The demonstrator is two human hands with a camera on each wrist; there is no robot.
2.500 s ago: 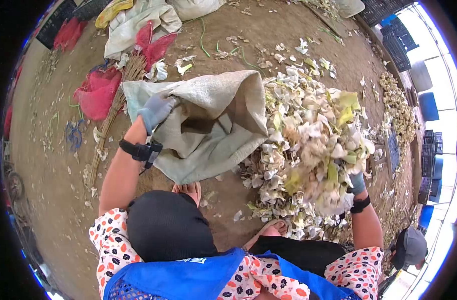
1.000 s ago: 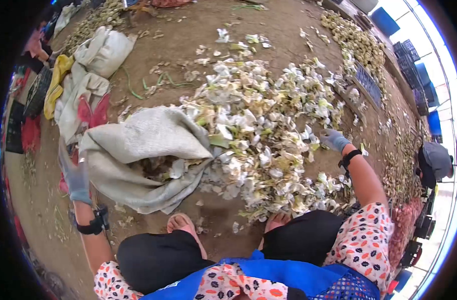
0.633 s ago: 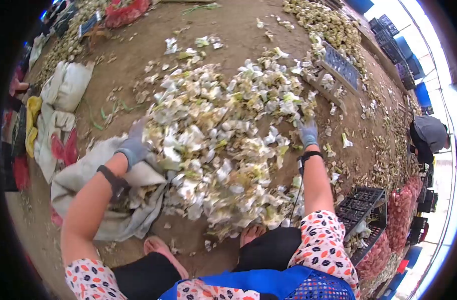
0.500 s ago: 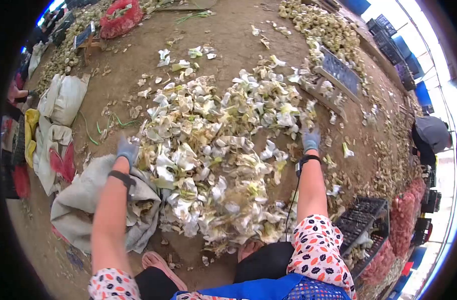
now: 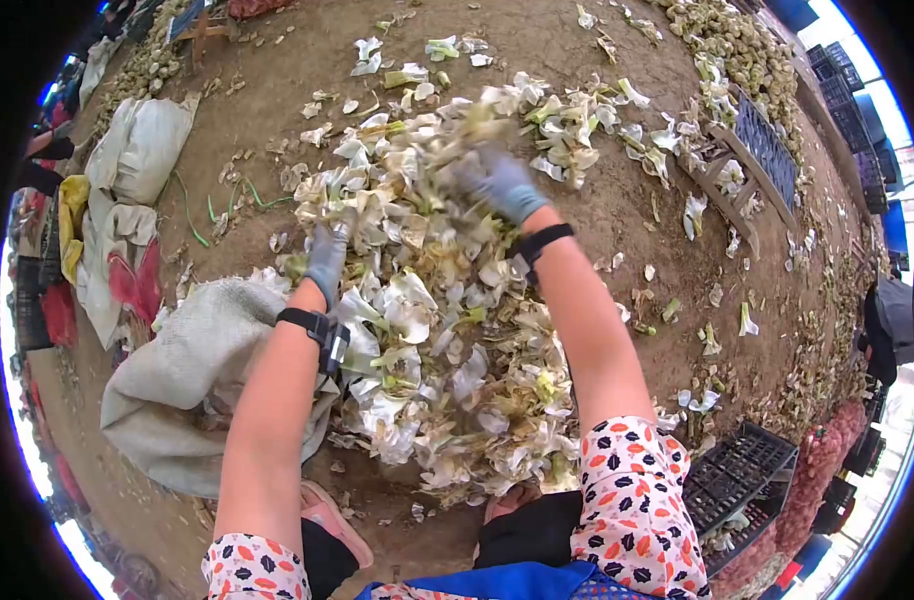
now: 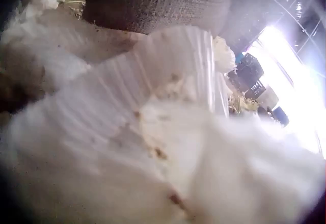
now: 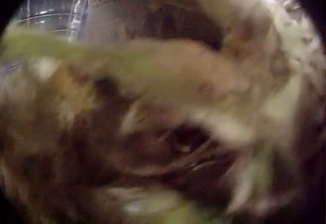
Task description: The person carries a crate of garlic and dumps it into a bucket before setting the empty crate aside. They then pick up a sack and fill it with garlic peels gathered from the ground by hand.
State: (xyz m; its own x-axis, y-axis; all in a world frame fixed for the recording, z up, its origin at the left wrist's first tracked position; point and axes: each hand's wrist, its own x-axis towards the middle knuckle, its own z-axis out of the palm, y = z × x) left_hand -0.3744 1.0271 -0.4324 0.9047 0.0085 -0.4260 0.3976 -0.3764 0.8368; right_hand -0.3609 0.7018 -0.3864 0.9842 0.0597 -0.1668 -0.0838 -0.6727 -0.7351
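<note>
A broad heap of pale garlic skins (image 5: 407, 310) lies on the dirt floor in the head view. My gloved left hand (image 5: 327, 255) rests at the heap's left edge, fingers pointing away from me. In the left wrist view a large white skin (image 6: 168, 96) fills the picture below the glove. My gloved right hand (image 5: 502, 185) is at the far side of the heap, against skins blurred by motion; its fingertips are partly hidden among them. Brown and green skins (image 7: 153, 71) crowd the right wrist view. Beside my left forearm a pale woven sack (image 5: 192, 370) lies with its mouth facing the heap.
Black crates (image 5: 742, 475) and red net bags (image 5: 822, 470) stand at the right. A wooden frame (image 5: 727, 175) with a dark panel lies right of the heap. White sacks (image 5: 142, 150) are at the left, and a garlic pile (image 5: 727, 40) at the back right. Another person (image 5: 887, 325) is at the right edge.
My left hand left the sack's rim and reached onto the heap's left edge. My right hand moved from the heap's right side inward, with skins shifting before it. The sack now sags lower.
</note>
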